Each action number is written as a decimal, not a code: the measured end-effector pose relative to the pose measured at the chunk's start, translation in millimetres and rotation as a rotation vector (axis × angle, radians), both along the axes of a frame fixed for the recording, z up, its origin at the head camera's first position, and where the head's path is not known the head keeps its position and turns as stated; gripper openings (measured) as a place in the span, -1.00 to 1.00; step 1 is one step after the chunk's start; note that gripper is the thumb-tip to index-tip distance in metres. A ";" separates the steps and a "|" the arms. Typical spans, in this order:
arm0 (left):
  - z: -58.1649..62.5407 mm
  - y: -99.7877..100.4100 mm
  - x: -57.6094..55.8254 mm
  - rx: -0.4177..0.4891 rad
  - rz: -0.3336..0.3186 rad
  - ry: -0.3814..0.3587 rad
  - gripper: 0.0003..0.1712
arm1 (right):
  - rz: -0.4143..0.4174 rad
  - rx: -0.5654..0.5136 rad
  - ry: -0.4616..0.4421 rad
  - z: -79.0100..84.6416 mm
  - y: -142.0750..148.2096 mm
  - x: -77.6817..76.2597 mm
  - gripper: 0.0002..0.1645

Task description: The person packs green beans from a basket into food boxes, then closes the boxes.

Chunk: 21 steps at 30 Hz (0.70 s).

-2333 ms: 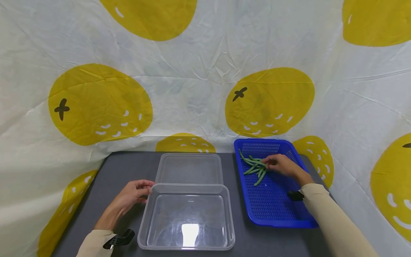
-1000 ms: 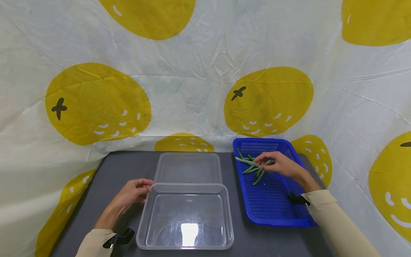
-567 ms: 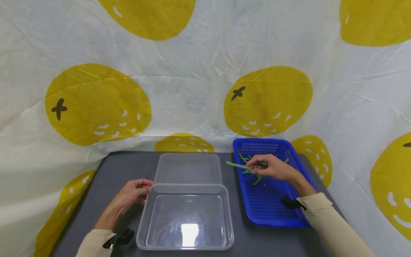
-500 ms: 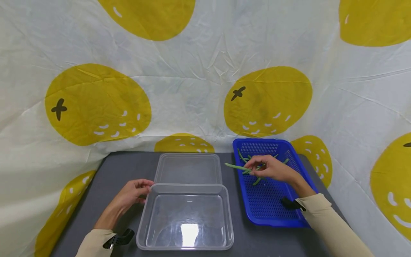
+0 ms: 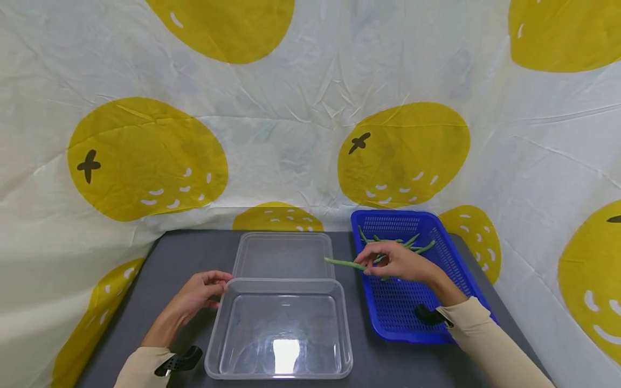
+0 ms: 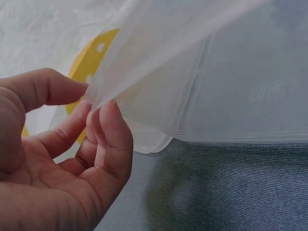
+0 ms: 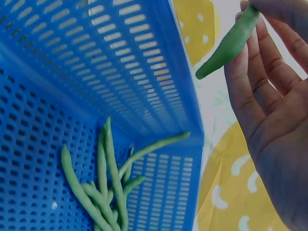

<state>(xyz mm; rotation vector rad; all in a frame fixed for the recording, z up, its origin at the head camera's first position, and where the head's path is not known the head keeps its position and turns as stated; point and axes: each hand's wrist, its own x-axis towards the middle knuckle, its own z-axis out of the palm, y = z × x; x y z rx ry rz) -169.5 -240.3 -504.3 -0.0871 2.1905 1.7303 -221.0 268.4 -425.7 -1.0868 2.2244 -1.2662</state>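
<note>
My right hand [image 5: 395, 262] pinches one green bean [image 5: 342, 263] between thumb and fingertips, above the left rim of the blue basket [image 5: 407, 323]. The bean points left, its tip overlapping the lid in the head view. Several other green beans [image 7: 110, 178] lie in a loose pile in the basket, partly behind my hand in the head view. My left hand [image 5: 196, 295] pinches the rim of a clear plastic container [image 5: 278, 374] at its far left corner. The left wrist view shows thumb and fingers on that rim [image 6: 98, 94]. No beans lie in the container.
A clear flat lid [image 5: 283, 253] lies on the dark table [image 5: 194, 248] just behind the container. The basket stands to the container's right, a strip of table between them. A white curtain [image 5: 286, 161] with yellow fruit prints hangs behind and at both sides.
My right hand has picked one bean from the pile and moved left and nearer with it, past the basket's left rim. My left hand stays at the container's corner.
</note>
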 end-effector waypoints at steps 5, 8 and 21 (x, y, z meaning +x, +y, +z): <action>1.1 -0.9 -0.6 0.014 -0.015 -0.015 -0.56 | 0.026 0.017 0.014 -0.7 -10.6 4.5 -0.72; 1.2 -2.1 -1.3 0.024 -0.030 -0.020 -0.55 | 0.047 0.021 0.031 -0.8 -17.7 7.4 -0.72; -1.9 -5.0 -3.3 0.040 -0.046 -0.014 -0.52 | 0.159 -0.021 0.008 -0.7 -51.0 16.4 -0.68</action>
